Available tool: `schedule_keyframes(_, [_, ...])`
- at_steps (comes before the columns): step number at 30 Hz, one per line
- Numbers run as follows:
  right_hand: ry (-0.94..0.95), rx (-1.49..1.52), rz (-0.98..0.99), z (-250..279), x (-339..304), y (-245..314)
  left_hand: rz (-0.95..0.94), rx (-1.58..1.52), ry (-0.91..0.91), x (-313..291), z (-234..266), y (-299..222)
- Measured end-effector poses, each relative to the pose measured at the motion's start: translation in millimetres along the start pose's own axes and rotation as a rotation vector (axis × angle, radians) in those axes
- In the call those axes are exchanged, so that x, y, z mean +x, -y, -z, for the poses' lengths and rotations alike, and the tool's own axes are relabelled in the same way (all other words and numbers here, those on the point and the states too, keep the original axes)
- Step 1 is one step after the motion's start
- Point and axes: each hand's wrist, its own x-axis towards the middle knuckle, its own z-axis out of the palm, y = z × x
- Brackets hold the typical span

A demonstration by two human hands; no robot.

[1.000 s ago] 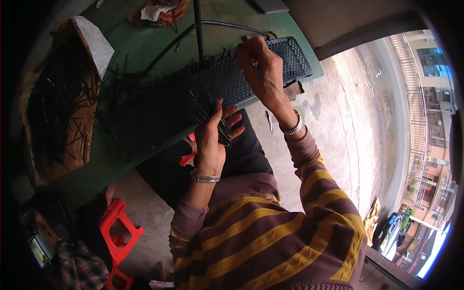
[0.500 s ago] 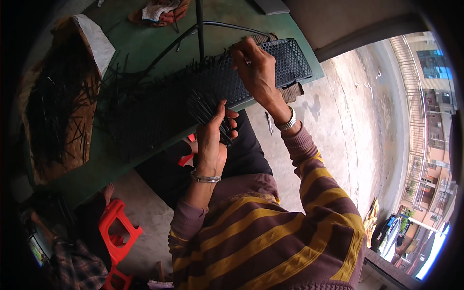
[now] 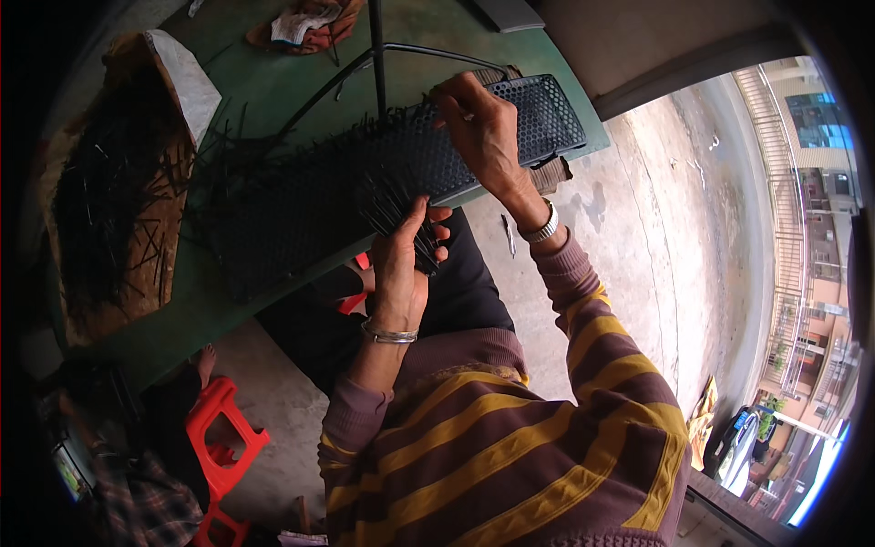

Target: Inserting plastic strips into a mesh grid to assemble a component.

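Note:
A bundle of thin black sticks (image 3: 387, 202) is clasped in my left hand (image 3: 406, 251), just in front of a long dark panel full of round holes (image 3: 538, 114). Over the panel's far edge is my right hand (image 3: 483, 128), its fingers pinched together and pointing down. Whatever the fingertips hold is hidden. Along that far edge, left of my right hand, a row of short black pieces (image 3: 365, 128) stands up from the panel. Holes toward the right end look bare.
A cardboard box (image 3: 150, 228) of black sticks lies at the left on the green table (image 3: 246, 41). Thin dark metal bars (image 3: 378, 68) rise behind the panel. A cloth bundle (image 3: 305, 23) lies farther back. Red stools (image 3: 223, 438) and a person in plaid (image 3: 137, 497) are lower left.
My left hand has shifted very slightly, with the sticks spread a little differently. My right hand stays at the panel's far edge, moved only a touch.

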Motion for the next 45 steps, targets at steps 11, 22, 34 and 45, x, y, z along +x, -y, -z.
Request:
schedule_keyframes(11, [0.007, -0.288, 0.074, -13.0, 1.8, -11.4, -0.002, 0.009, 0.001, 0.1, -1.6, -0.1])
schedule_keyframes(22, [0.059, -0.366, 0.118, -9.7, 4.3, -10.5, -0.035, 0.030, -0.008, -0.8, -1.9, 5.6])
schedule_keyframes(34, [0.162, -0.348, 0.121, -13.3, 18.4, -11.6, 0.020, 0.023, -0.003, -3.3, -4.8, 4.8])
schedule_keyframes(45, [0.146, -0.267, -0.043, 4.9, -7.3, -3.3, -0.006, 0.027, -0.006, 1.1, -0.7, 3.9])
